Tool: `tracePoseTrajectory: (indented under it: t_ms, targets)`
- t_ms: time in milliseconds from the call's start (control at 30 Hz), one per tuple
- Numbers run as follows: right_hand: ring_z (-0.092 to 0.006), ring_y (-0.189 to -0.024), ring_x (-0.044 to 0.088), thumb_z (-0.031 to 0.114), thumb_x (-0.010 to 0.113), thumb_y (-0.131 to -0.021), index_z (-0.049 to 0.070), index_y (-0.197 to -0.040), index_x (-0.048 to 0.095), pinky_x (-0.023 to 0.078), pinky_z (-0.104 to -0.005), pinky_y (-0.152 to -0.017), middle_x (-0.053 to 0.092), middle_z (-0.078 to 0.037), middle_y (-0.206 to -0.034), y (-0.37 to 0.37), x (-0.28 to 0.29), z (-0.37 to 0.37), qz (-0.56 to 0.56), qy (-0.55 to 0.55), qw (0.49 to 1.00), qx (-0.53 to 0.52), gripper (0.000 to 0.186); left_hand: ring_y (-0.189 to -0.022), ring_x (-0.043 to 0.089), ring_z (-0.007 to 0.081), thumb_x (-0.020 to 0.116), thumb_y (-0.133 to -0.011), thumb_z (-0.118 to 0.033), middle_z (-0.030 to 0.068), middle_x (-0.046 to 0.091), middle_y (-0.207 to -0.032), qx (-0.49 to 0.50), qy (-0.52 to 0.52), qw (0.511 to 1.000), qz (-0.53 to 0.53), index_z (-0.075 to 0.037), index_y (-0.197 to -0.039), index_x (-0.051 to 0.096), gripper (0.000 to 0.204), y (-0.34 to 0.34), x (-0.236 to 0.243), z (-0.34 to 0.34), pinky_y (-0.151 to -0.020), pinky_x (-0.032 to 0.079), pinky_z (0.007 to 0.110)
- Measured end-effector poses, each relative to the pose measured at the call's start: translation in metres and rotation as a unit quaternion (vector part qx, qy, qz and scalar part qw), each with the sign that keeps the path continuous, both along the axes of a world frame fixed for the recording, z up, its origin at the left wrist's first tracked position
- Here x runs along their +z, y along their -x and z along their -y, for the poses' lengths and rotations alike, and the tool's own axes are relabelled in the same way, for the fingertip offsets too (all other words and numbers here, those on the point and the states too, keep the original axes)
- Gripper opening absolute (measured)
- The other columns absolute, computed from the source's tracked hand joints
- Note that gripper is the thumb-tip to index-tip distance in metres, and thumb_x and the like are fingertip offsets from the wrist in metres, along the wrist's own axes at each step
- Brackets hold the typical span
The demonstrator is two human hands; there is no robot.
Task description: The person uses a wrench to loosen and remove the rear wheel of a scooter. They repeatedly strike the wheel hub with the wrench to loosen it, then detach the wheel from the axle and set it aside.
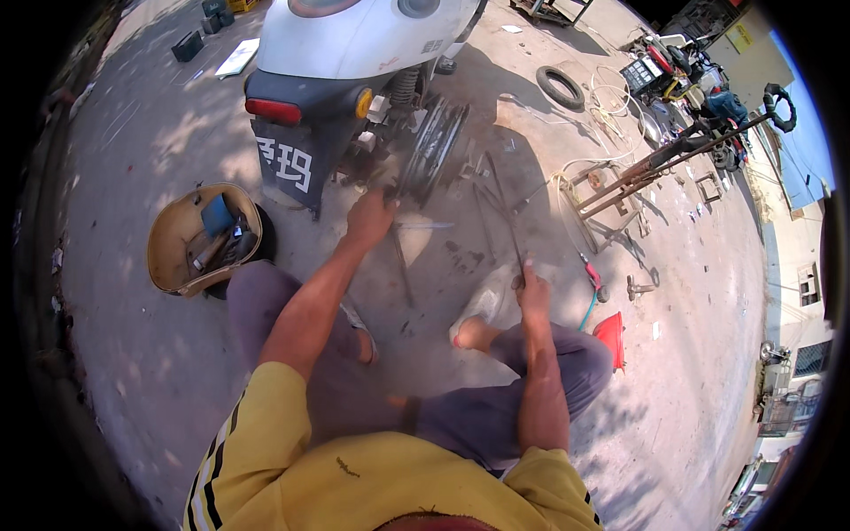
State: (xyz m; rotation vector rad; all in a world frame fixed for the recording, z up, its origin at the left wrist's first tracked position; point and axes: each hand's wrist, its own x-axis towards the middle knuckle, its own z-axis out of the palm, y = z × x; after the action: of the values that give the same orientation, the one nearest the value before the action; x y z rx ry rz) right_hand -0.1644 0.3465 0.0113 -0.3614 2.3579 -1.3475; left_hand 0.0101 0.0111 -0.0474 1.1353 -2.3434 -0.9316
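Note:
My left hand (370, 219) is closed at the lower edge of the scooter's rear wheel (436, 146), and what its fingers grip is hidden. The wheel looks like a dirty metal rim and is blurred. In my right hand (533, 292) is a long thin metal rod (509, 217), slanting up and left toward the wheel. The white and dark scooter (354, 44) stands ahead of me, with a red tail light (273, 111) and a dark mudguard (292, 173). Between my feet and the wheel, another thin rod (484, 226) lies on the ground.
A tan tub (164, 252) of hand tools sits by my left knee. To the right are a rusty metal stand (611, 199) with a long bar, a red-handled air tool (591, 272) on a hose and a red cone-shaped thing (611, 341). Farther off lies a black tyre (560, 88).

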Motion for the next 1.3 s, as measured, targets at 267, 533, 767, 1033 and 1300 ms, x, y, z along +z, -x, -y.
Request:
tracePoseTrajectory:
  t_ms: [267, 533, 767, 1033, 1300]
  targets:
    - [-0.0094, -0.051, 0.039, 0.060, 0.059, -0.101, -0.001, -0.067, 0.064, 0.030, -0.0293, -0.051, 0.044, 0.003, -0.054, -0.006, 0.016, 0.005, 0.070, 0.042, 0.996, -0.041, 0.070, -0.113, 0.067, 0.0418, 0.067, -0.097, -0.039, 0.0237, 0.071, -0.121, 0.017, -0.003, 0.994, -0.112, -0.003, -0.131, 0.066, 0.049, 0.011, 0.038, -0.001, -0.095, 0.052, 0.048]
    - [-0.0056, -0.042, 0.027, 0.062, 0.051, -0.104, 0.005, -0.070, 0.060, 0.018, -0.0280, -0.043, 0.033, 0.008, -0.053, -0.004, 0.021, 0.003, 0.124, 0.083, 0.987, -0.061, 0.068, -0.109, 0.069, 0.0411, 0.067, -0.097, -0.037, 0.0237, 0.072, -0.115, 0.035, 0.016, 0.989, -0.143, -0.007, -0.131, 0.068, 0.045, 0.019, 0.028, 0.005, -0.092, 0.053, 0.048]
    - [-0.0054, -0.043, 0.026, 0.058, 0.047, -0.108, 0.006, -0.073, 0.057, 0.018, -0.0268, -0.044, 0.031, 0.009, -0.054, -0.011, 0.043, 0.008, 0.179, 0.160, 0.969, -0.066, 0.063, -0.110, 0.067, 0.0419, 0.068, -0.096, -0.031, 0.0183, 0.073, -0.110, 0.026, 0.016, 0.999, 0.031, -0.006, -0.121, 0.069, 0.035, 0.003, -0.012, -0.007, -0.089, 0.053, 0.051]
    - [-0.0060, -0.045, 0.026, 0.057, 0.047, -0.108, 0.006, -0.084, 0.056, 0.022, -0.0262, -0.046, 0.031, 0.008, -0.057, -0.016, 0.078, 0.004, 0.216, 0.254, 0.941, -0.049, 0.057, -0.106, 0.069, 0.0415, 0.065, -0.096, -0.026, 0.0179, 0.074, -0.104, -0.208, 0.033, 0.963, 0.168, -0.004, -0.113, 0.070, 0.028, -0.023, 0.005, -0.066, -0.090, 0.054, 0.052]
    - [-0.0075, -0.050, 0.030, 0.059, 0.044, -0.108, 0.008, -0.086, 0.055, 0.025, -0.0262, -0.050, 0.032, 0.007, -0.059, -0.019, 0.155, 0.020, 0.246, 0.384, 0.890, 0.028, 0.057, -0.107, 0.070, 0.0414, 0.063, -0.091, -0.025, 0.0228, 0.074, -0.107, -0.321, -0.100, 0.893, 0.299, -0.002, -0.112, 0.072, 0.032, -0.099, -0.117, -0.225, -0.089, 0.054, 0.053]
